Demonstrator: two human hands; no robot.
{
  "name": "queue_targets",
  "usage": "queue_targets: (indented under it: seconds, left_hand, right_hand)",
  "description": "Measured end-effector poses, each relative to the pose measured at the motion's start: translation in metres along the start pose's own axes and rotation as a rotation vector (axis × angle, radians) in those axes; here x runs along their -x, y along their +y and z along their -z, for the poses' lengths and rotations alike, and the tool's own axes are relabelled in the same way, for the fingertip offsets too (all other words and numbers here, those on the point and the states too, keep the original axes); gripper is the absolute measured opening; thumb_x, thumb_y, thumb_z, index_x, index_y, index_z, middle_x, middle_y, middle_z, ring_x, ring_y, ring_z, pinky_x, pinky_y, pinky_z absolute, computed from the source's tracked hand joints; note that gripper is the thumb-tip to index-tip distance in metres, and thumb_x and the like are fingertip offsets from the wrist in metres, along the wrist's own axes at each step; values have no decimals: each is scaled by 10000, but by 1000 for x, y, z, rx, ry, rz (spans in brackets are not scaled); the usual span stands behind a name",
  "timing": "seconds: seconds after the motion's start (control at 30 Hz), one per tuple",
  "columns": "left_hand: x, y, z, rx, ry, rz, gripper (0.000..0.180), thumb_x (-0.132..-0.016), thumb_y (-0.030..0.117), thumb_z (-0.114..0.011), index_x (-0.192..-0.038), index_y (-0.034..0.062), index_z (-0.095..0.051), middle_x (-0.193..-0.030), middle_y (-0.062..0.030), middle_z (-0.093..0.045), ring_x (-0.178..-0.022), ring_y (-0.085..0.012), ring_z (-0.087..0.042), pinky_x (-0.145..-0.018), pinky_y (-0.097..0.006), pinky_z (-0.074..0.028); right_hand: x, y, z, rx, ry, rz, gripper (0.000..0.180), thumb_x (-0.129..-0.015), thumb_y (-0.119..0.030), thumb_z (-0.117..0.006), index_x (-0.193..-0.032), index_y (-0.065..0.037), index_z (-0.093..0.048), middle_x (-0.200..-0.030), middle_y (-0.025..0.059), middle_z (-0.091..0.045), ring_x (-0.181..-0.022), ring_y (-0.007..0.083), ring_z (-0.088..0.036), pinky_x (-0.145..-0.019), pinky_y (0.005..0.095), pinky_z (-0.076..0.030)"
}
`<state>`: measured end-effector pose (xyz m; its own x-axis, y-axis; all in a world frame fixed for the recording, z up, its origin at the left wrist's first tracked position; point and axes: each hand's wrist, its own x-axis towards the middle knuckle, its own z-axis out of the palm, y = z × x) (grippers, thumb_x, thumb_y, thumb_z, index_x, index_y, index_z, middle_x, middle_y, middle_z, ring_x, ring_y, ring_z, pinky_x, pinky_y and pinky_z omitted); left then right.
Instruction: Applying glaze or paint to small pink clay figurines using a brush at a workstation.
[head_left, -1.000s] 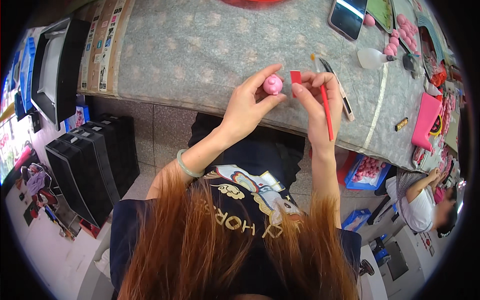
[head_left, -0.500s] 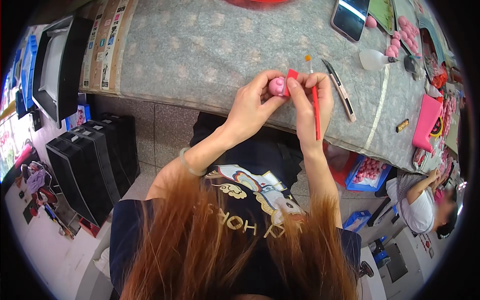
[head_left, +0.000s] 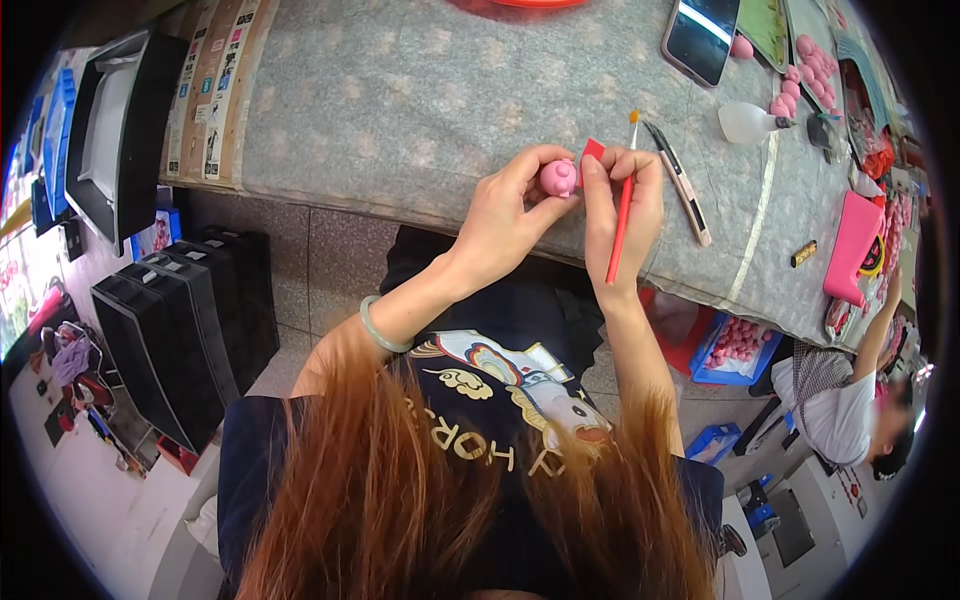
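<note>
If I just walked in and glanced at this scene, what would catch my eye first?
Most likely the small round pink figure pinched in the left hand over the near edge of the grey speckled table, with the right hand against it, holding a thin red-handled paintbrush and a small red piece. Next, the rows of similar pink pieces at the table's far right, beside a dark smartphone.
</note>
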<state>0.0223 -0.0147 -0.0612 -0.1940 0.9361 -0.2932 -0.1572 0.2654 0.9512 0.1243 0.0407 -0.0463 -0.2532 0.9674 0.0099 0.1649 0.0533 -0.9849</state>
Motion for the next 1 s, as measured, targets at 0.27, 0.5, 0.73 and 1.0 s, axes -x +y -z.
queue_targets:
  seconds: [0.27, 0.5, 0.73, 1.0]
  left_hand:
    - [0, 1, 1, 9, 9, -24, 308, -779, -8, -552, -1072, -8, -459, -942, -50, -557, -872, -83, -532, -761, -220, -450]
    - [0, 2, 1, 16, 16, -21, 314, -776, -1, -563, -1072, -10, -458, -942, -51, -555, -870, -83, -531, -755, -216, -447]
    - [-1, 0, 2, -5, 10, -14, 310, -777, -6, -557, -1072, -9, -461, -945, -49, -552, -875, -84, -529, -763, -219, -445]
    - [0, -3, 3, 11, -4, -28, 305, -779, -5, -554, -1070, -9, -462, -947, -47, -550, -877, -84, -529, -757, -216, -444]
  right_hand:
    - [4, -3, -3, 56, -20, 79, 194, -788, 53, -517, -758, -47, -352, -742, 33, -449, -685, 69, -399, -631, 187, -357]
    - [3, 0, -2, 105, -27, 106, 190, -787, 41, -528, -760, -46, -361, -763, 50, -475, -705, 75, -420, -666, 198, -372]
    - [5, 1, -5, 163, -17, 222, 188, -792, 39, -519, -745, -46, -358, -733, 43, -457, -666, 74, -399, -606, 191, -364]
    - [1, 4, -6, 160, 3, 221, 189, -778, 38, -535, -738, -41, -368, -681, 54, -459, -605, 112, -420, -565, 232, -378]
